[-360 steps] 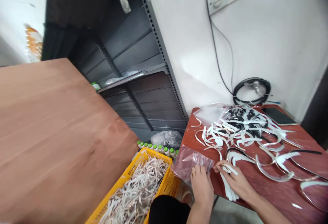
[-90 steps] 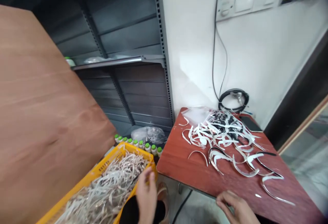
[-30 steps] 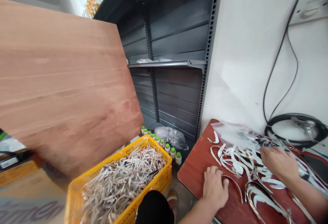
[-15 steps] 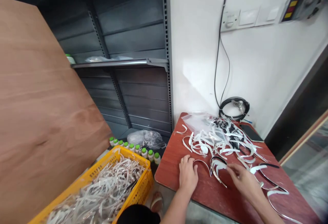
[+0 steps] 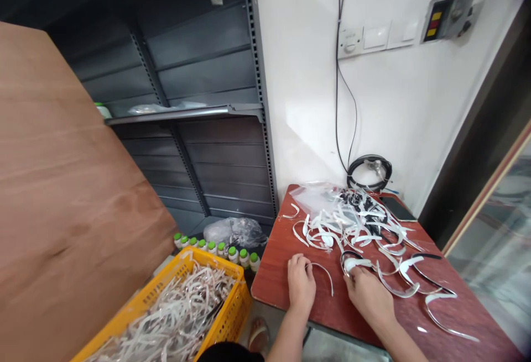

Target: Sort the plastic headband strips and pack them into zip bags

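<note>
My left hand (image 5: 301, 283) rests near the table's left front edge, fingers curled around one end of a thin curved band (image 5: 326, 271) that looks like a headband. Its free end arcs to the right over the tabletop. Further right, my right hand (image 5: 369, 295) has its fingertips pressed together at a white strip (image 5: 357, 263) beside a dark curved band (image 5: 346, 256). The fingertips partly cover what they grip. Just beyond the right hand lies a white curved band (image 5: 398, 291). Behind both hands spreads a loose pile of white and black curved bands (image 5: 332, 224).
The red-brown table (image 5: 271, 273) also bears a clear plastic bag (image 5: 309, 197), a coiled black cable (image 5: 390, 173) and a dark phone (image 5: 398, 208). A yellow crate (image 5: 234, 290) full of pale strips stands at left, near green-capped bottles (image 5: 233, 254). A wooden panel (image 5: 74, 185) stands far left.
My right hand has moved left and closer in to the dark and white bands. A white band now lies to its right, with a small white scrap on the table. My left hand keeps its hold.
</note>
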Motion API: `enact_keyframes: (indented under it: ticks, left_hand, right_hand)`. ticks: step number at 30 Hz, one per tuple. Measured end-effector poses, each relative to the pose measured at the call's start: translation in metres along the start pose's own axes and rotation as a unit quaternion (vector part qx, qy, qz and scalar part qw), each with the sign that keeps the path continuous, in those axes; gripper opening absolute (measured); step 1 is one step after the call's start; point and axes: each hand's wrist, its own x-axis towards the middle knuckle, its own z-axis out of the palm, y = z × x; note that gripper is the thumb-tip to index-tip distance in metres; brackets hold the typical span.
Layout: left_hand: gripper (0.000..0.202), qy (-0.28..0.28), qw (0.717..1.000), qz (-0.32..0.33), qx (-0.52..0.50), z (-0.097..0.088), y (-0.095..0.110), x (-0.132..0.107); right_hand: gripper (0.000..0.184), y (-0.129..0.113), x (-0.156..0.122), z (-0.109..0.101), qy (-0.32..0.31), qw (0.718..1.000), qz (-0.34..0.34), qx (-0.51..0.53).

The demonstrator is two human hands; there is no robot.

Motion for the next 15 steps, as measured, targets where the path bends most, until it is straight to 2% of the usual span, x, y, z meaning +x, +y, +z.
enact_keyframes:
  ticks: [5, 7, 12, 14, 15]
  left_hand:
    - [0.023, 0.034, 0.999, -0.022, -0.003, 0.001, 0.000, 0.001]
    - [0.026, 0.047, 0.998, -0.030, -0.003, 0.001, -0.001, 0.002]
    - [0.029, 0.096, 0.995, -0.036, -0.017, -0.009, 0.009, -0.005]
    - [0.027, 0.107, 0.991, -0.022, -0.073, -0.013, 0.019, -0.015]
    - [0.026, 0.092, 0.989, -0.017, -0.115, -0.014, 0.025, -0.023]
  right_hand:
    - [0.020, 0.018, -0.020, 0.008, 0.103, 0.986, -0.132, -0.017]
    - [0.018, 0.024, -0.026, 0.011, 0.140, 0.976, -0.165, -0.002]
    - [0.016, 0.035, -0.038, 0.014, 0.186, 0.963, -0.186, 0.062]
    - [0.017, 0.036, -0.043, 0.013, 0.198, 0.959, -0.186, 0.086]
    - [0.017, 0.036, -0.046, 0.011, 0.203, 0.956, -0.189, 0.097]
